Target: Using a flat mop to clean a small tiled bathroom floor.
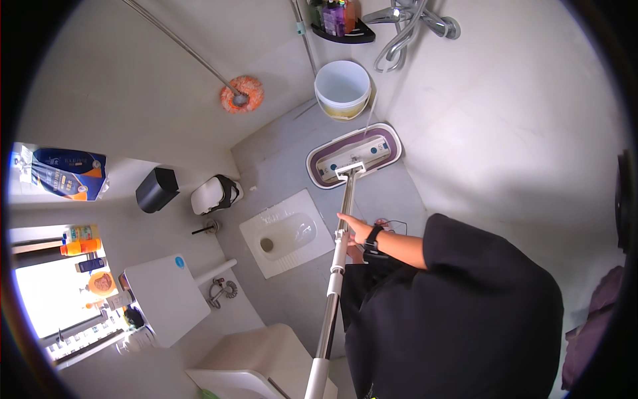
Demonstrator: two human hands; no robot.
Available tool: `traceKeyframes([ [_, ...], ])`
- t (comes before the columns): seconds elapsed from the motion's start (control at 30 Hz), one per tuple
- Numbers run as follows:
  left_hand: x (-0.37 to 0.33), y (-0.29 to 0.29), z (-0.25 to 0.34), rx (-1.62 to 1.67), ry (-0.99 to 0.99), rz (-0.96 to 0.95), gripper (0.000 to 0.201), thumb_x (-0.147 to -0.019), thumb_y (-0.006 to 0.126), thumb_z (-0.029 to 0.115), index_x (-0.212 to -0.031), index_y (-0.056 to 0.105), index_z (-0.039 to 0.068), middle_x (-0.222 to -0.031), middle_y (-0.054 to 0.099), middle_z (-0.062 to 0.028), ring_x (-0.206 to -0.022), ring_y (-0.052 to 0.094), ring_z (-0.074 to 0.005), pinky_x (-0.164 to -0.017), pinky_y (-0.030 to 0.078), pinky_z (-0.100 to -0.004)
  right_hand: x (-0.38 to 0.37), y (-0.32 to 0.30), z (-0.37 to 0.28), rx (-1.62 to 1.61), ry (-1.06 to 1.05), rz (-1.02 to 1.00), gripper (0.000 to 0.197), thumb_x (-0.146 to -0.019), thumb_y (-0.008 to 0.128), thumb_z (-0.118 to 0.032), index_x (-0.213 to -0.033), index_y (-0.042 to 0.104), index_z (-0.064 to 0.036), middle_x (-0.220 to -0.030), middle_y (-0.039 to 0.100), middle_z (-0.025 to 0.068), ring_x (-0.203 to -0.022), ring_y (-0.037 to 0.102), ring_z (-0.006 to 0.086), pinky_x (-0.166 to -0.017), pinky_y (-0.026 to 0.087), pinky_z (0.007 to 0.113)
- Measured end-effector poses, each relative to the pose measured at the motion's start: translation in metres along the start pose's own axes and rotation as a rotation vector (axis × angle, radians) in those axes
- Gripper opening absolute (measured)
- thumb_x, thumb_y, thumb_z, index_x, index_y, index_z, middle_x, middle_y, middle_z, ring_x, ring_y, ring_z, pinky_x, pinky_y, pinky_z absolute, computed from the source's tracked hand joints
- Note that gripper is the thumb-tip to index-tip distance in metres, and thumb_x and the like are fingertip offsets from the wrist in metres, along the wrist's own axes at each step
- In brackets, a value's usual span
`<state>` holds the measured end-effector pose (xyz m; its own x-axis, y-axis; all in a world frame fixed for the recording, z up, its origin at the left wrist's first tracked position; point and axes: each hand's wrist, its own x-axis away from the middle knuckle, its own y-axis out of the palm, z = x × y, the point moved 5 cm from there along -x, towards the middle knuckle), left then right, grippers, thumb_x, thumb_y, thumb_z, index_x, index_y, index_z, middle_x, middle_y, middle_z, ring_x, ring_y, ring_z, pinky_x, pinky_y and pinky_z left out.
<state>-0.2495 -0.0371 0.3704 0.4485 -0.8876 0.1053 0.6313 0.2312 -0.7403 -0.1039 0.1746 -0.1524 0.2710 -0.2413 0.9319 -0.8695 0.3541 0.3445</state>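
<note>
My right hand [359, 231], with a black band on its wrist, is closed round the silver and white pole of a flat mop [337, 269]. The pole slants from the lower edge up to a white yoke at the mop's long pale plate. That plate lies inside an oval purple tub [397, 141] with a white rim, on the grey floor. My left hand does not show. Beyond the tub stands a white bucket [342, 83] with a yellowish lower part.
A squat toilet [287, 233] is set in the floor left of the pole. An orange fluffy mop [242, 94] leans by the left wall, near a white bin [210, 195]. Shower taps [399, 16] and a corner shelf [344, 32] with bottles are at the far wall. Nearer left stands a pale cabinet [249, 356].
</note>
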Motion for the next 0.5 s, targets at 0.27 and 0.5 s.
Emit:
traceKeyframes([
  [0.27,0.105,-0.011,-0.09,-0.093,-0.725,-0.188,0.023,-0.076,0.057,0.009,-0.097,0.056,-0.001,-0.097,0.059,-0.0155,-0.087,0.058,-0.0254,-0.074,0.047,-0.0346,-0.089,-0.025,0.061,-0.06,0.026,-0.059,0.029,-0.08,0.055,-0.033,-0.066,0.048,-0.0082,-0.052,0.047,0.0047,-0.048,0.052,0.0183,-0.047,0.045,0.034],
  [0.5,0.016,0.024,-0.018,0.12,0.145,0.167,0.027,-0.08,0.051,0.026,-0.062,0.049,0.006,-0.072,0.055,-0.0076,-0.061,0.055,-0.0185,-0.058,0.046,-0.0348,-0.026,-0.003,0.038,-0.011,0.02,-0.144,0.016,-0.076,0.053,-0.022,-0.069,0.048,-0.0085,-0.057,0.048,0.0047,-0.05,0.05,0.0177,-0.047,0.045,0.032],
])
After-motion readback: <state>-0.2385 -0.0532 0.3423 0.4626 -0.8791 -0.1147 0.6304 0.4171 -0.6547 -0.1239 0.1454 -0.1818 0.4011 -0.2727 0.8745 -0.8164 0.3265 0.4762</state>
